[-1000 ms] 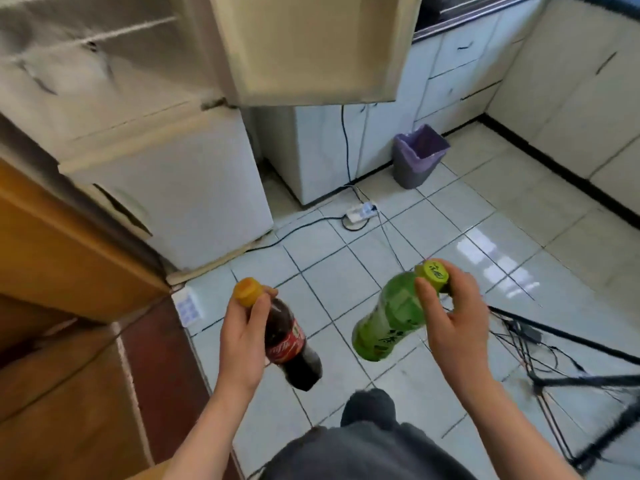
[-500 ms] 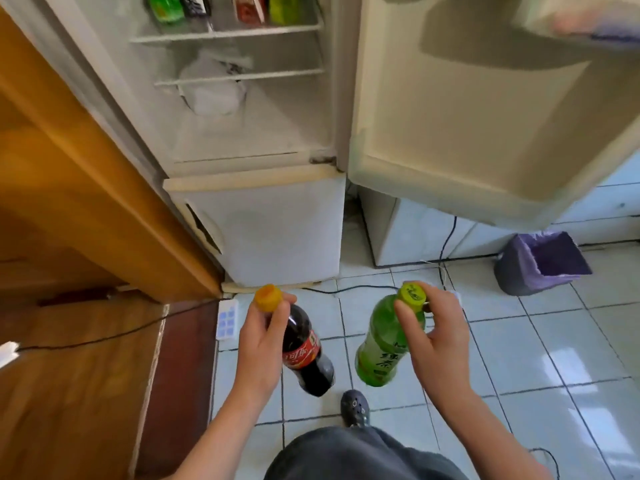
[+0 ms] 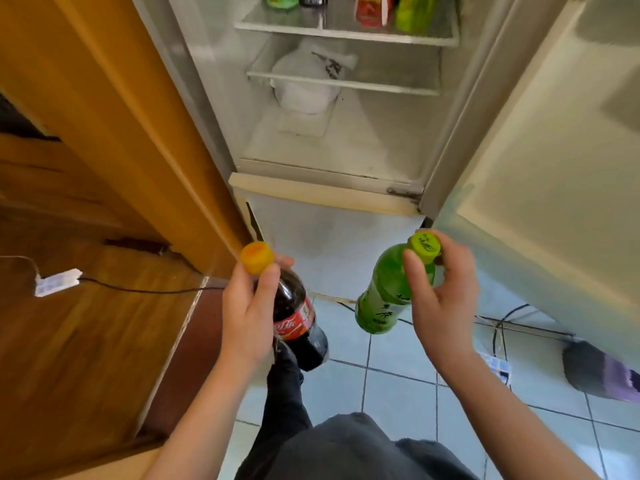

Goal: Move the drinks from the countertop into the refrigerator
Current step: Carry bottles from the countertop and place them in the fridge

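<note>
A person's 2 hands each hold 1 drink bottle in front of an open refrigerator (image 3: pixel 346 143).

The left hand (image 3: pixel 249 306) grips a dark cola bottle (image 3: pixel 299 318) by the neck, with fingers and thumb curled just under its orange cap (image 3: pixel 257 257). The bottle hangs tilted, its base pointing down and to the right of the hand, above the person's dark trouser leg (image 3: pixel 284 403).

The right hand (image 3: pixel 446 306) grips a green tea bottle (image 3: pixel 388 299) near the top, with thumb and fingers curled round the neck beside its lime-green cap (image 3: pixel 424 247). The body slants down and to the left of that hand. The 2 bottles are apart, their bases leaning toward each other.

Beyond and above both hands, the refrigerator's upper compartment stands open. Its door (image 3: pixel 536 168) is swung out above and to the right of the right hand. Far above the hands, the top shelf (image 3: pixel 346 33) carries 4 drinks, with only their lower parts in view. On the shelf beneath lies a white bag (image 3: pixel 304 84). Just beyond the hands is the closed lower door (image 3: pixel 332 251).

Left of the left hand are a wooden panel (image 3: pixel 121 116) and a wooden floor with a white power strip (image 3: pixel 57 282) and a black cable (image 3: pixel 145 289). Below the right hand are pale floor tiles (image 3: pixel 398 393). To its lower right is a blurred purple bin (image 3: pixel 602 375).
</note>
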